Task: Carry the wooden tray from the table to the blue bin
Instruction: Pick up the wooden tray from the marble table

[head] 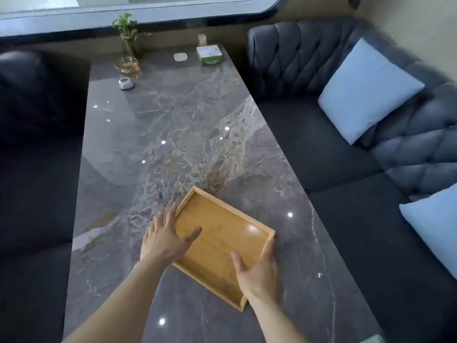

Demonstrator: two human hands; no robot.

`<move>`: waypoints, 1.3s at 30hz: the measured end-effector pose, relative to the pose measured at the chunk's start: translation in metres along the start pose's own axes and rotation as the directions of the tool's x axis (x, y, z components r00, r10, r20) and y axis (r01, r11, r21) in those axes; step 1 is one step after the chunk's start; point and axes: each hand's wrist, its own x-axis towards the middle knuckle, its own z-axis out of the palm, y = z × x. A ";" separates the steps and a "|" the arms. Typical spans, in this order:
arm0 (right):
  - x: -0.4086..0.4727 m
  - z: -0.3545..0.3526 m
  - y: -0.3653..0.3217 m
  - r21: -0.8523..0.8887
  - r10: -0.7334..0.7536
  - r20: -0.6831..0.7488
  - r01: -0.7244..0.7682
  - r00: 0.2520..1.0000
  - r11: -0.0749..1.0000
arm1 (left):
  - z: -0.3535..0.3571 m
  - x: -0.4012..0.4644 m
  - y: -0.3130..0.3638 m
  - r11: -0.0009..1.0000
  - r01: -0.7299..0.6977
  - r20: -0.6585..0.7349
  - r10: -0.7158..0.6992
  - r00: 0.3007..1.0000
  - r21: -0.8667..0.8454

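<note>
Wooden tray (217,241) lies flat and empty on the marble table (153,134), near its front edge. Left hand (164,240) spread over the left rim, right hand (258,273) open at the right rim, neither gripping.

Wooden tray (217,243): honey-yellow with fine straight grain, paler along the rim, one white glare spot on the floor. Table (173,134): polished grey marble pattern, veined in white and rusty brown, dotted with small white light reflections. Sofa (321,149): dark charcoal seat, slate-blue tufted back in a diamond pattern. Cushion (368,91): plain pale blue; second cushion (431,226): same pale blue. Box (209,55): green sides, white top with faint print. Plant (125,27): bright green leaves. Bowl (127,64): clear glass, amber-gold tint. Small pot (126,82): white. Coaster (180,56): off-white, plain. Left seat (34,169): near-black, unpatterned.
</note>
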 end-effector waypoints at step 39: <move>-0.221 -0.149 0.062 0.619 -0.178 -0.418 0.422 0.891 0.663 | -0.138 -0.240 -0.028 0.700 -0.217 -0.244 0.062 0.968 -0.681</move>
